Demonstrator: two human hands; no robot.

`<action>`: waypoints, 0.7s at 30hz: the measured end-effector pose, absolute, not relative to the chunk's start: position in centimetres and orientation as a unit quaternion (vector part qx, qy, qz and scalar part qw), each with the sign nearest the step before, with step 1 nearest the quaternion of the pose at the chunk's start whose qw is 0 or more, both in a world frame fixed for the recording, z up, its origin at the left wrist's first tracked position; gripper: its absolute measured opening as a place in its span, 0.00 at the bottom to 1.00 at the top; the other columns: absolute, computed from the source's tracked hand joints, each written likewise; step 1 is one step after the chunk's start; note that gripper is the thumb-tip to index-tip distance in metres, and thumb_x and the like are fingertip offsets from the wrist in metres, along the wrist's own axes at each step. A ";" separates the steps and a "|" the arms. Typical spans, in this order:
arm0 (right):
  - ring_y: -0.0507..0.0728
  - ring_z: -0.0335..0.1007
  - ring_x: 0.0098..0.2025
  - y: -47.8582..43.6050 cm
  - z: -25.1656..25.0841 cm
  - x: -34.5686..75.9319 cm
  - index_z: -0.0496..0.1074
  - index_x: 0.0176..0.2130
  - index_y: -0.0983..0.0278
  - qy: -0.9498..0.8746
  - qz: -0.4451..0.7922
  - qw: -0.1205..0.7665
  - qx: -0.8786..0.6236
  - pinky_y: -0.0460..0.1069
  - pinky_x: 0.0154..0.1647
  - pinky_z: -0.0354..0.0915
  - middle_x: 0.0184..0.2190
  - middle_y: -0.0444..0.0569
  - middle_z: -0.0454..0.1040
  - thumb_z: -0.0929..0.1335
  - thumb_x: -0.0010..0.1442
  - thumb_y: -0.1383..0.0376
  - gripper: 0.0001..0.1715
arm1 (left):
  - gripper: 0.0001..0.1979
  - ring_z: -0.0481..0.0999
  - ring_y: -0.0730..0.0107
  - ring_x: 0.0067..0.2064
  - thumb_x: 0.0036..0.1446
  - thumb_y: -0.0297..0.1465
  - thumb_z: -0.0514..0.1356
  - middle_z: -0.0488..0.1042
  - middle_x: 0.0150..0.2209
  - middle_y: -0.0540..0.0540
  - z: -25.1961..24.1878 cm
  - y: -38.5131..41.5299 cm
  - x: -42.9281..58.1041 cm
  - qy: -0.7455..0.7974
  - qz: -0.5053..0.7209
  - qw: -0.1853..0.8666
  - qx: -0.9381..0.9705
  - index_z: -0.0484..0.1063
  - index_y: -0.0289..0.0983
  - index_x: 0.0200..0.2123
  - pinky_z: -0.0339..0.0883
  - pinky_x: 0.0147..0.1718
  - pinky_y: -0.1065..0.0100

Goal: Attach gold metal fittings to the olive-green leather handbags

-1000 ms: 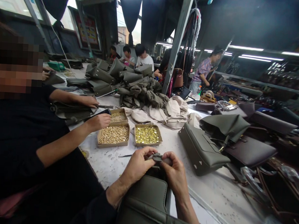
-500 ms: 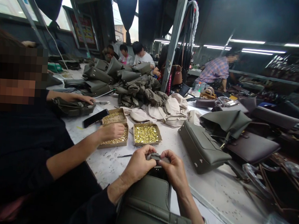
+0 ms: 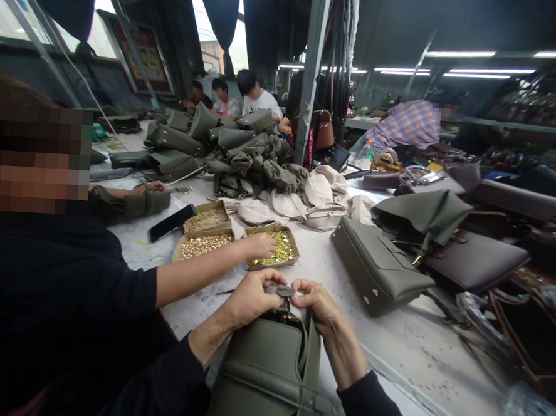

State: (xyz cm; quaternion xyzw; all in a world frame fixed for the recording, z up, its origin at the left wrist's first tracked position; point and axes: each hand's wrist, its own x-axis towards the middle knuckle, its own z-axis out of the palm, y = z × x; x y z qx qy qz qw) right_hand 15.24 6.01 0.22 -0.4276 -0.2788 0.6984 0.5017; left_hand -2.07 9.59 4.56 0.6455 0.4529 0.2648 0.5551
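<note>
A grey-green leather handbag (image 3: 262, 345) stands in front of me, a flat strap lying across its side. Above its top, my left hand (image 3: 254, 296) is closed on a small grey-green leather strap end (image 3: 285, 290). The thumb and fingers of my right hand (image 3: 318, 303) pinch the same piece from the other side. A bit of metal hardware shows just below it, too small to make out. My fingertips hide part of the strap.
At left, a co-worker's hand (image 3: 260, 247) reaches into a cardboard box of gold hardware (image 3: 285, 248). Beside it are more hardware boxes (image 3: 205, 245) and a phone (image 3: 172, 222). A finished-looking handbag (image 3: 378, 264) lies right; bags (image 3: 244, 143) pile up behind, beside a metal post (image 3: 311, 78).
The co-worker's hand has moved right, from the left hardware box to the right one. My hands stay above the bag, and the strap piece between them has turned slightly.
</note>
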 end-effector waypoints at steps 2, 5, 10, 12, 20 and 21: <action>0.51 0.66 0.20 5.7 -0.2 15.2 0.70 0.26 0.64 -0.270 0.695 0.519 -0.417 0.44 0.25 0.60 0.22 0.42 0.76 0.81 0.30 0.62 0.25 | 0.17 0.76 0.65 0.36 0.39 0.26 0.62 0.79 0.34 0.46 4.5 9.3 -1.7 0.461 0.272 0.531 0.657 0.76 0.34 0.38 0.66 0.36 0.69; 0.50 0.67 0.21 5.3 -0.6 15.3 0.70 0.29 0.63 -0.263 0.688 0.538 -0.410 0.44 0.25 0.60 0.24 0.41 0.76 0.82 0.32 0.61 0.26 | 0.16 0.77 0.64 0.37 0.43 0.27 0.62 0.79 0.34 0.48 4.6 8.8 -1.3 0.466 0.285 0.487 0.682 0.76 0.35 0.39 0.67 0.38 0.68; 0.51 0.66 0.20 5.2 -0.9 15.3 0.69 0.29 0.63 -0.262 0.679 0.551 -0.408 0.45 0.25 0.60 0.23 0.41 0.75 0.82 0.33 0.59 0.27 | 0.15 0.79 0.64 0.37 0.45 0.27 0.63 0.80 0.34 0.48 4.5 8.8 -1.6 0.486 0.279 0.480 0.675 0.73 0.36 0.40 0.67 0.38 0.68; 0.51 0.67 0.22 5.1 -0.8 15.1 0.69 0.30 0.63 -0.270 0.672 0.557 -0.406 0.45 0.26 0.60 0.23 0.41 0.75 0.82 0.34 0.59 0.27 | 0.15 0.78 0.65 0.34 0.44 0.28 0.63 0.80 0.31 0.48 4.5 9.0 -1.7 0.504 0.262 0.491 0.661 0.74 0.35 0.39 0.66 0.35 0.68; 0.52 0.67 0.32 3.2 2.2 15.6 0.68 0.39 0.60 -0.412 0.592 0.523 -0.454 0.44 0.32 0.61 0.33 0.39 0.75 0.79 0.45 0.63 0.24 | 0.18 0.76 0.69 0.29 0.38 0.27 0.64 0.80 0.29 0.47 4.6 9.4 -1.3 0.514 0.297 0.558 0.580 0.74 0.34 0.38 0.65 0.30 0.71; 0.52 0.66 0.31 3.1 2.3 15.7 0.67 0.39 0.60 -0.425 0.588 0.509 -0.463 0.44 0.32 0.61 0.33 0.38 0.75 0.79 0.45 0.62 0.25 | 0.18 0.75 0.69 0.29 0.38 0.27 0.64 0.80 0.28 0.47 4.6 9.4 -1.3 0.513 0.296 0.559 0.580 0.74 0.33 0.38 0.65 0.29 0.71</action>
